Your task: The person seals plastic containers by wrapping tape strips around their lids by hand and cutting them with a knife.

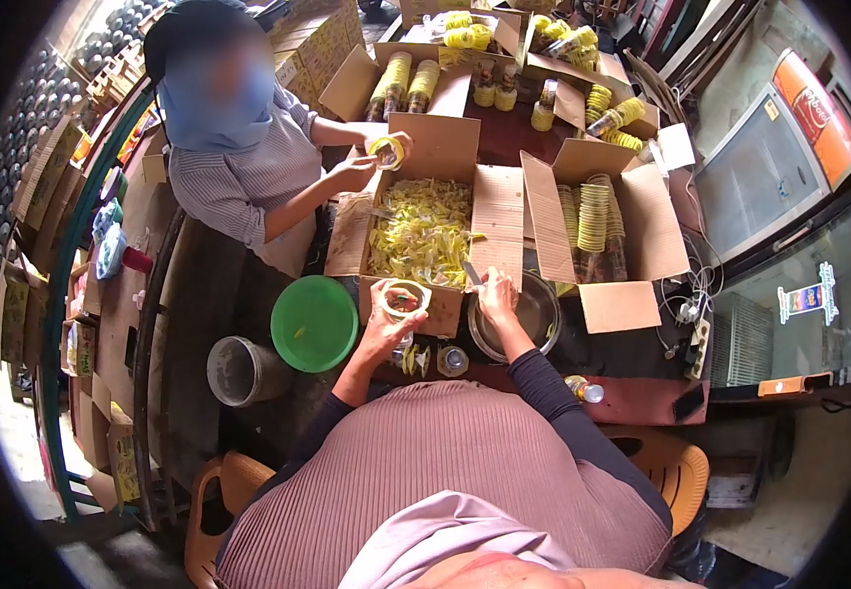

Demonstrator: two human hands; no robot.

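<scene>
My left hand [383,324] is closed around a round, pale-yellow-rimmed plastic piece [406,286], its open ring turned up toward me. A short blade that looks like a small knife [472,274] sticks out of my right hand [495,295], whose fingers are wrapped round its handle. Both hands are at the near edge of a cardboard box [435,147] filled with yellow plastic strips [421,231]. Below my right hand stands a metal bowl [546,339], partly covered by my forearm. A small clear jar [453,360] sits between my forearms.
Across to the left, a co-worker [239,187] holds a similar yellow ring [386,152]. A green round lid or basin [315,323] and a grey bucket [241,371] stand left. Another box [632,196] holds stacked yellow-rimmed pieces. A small bottle [585,391] lies right, near cables [686,294].
</scene>
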